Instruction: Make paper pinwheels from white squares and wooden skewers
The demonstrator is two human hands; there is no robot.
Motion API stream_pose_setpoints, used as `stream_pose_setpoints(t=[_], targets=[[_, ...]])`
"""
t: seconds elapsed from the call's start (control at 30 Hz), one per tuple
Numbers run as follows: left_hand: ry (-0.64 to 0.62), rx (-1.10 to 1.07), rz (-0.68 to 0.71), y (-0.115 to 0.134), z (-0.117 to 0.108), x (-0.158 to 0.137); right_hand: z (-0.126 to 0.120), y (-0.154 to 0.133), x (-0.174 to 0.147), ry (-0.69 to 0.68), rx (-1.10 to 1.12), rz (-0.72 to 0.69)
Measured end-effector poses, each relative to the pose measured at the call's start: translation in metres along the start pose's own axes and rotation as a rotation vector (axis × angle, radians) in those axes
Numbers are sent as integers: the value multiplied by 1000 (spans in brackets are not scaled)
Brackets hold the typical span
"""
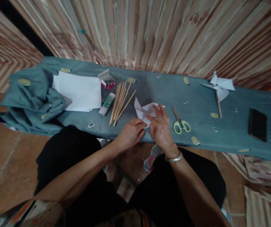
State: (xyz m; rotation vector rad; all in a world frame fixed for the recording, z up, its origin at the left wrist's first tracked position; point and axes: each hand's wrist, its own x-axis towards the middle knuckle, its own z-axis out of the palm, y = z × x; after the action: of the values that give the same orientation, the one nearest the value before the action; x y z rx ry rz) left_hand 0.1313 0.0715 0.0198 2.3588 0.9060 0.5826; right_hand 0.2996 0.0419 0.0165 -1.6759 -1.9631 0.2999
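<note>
A white paper pinwheel [140, 110] with folded, raised blades lies at the front of the cloth-covered table, between my two hands. My left hand [131, 133] is closed, its thumb and fingertips pinching the near corner of the paper. From the other side, my right hand [160, 128] grips the pinwheel, with bent fingers over its right blade and the fingertips at its middle. The paper under the fingers is partly hidden. Just right of my right hand are scissors [179, 122] with light green handles, blades slightly apart. Left of the pinwheel lies a bunch of wooden sticks [119, 102].
A glue stick [107, 104], an opened small red-and-white box [108, 82] of small metal pieces and white paper sheets [81, 91] lie to the left. Rightward are a pinwheel on a stick [218, 97] and a dark phone [257, 125]. Bunched cloth [35, 97] covers the left end.
</note>
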Motion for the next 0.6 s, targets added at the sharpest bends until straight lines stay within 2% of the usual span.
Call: stream_pose_setpoints(t=[0.37,0.6], targets=[[11,30,21,-1,-3,-1,7,-8,0,-6,-113,-20],[62,62,12,2,-7,-9,9,-14,-3,-14,-220,-32]])
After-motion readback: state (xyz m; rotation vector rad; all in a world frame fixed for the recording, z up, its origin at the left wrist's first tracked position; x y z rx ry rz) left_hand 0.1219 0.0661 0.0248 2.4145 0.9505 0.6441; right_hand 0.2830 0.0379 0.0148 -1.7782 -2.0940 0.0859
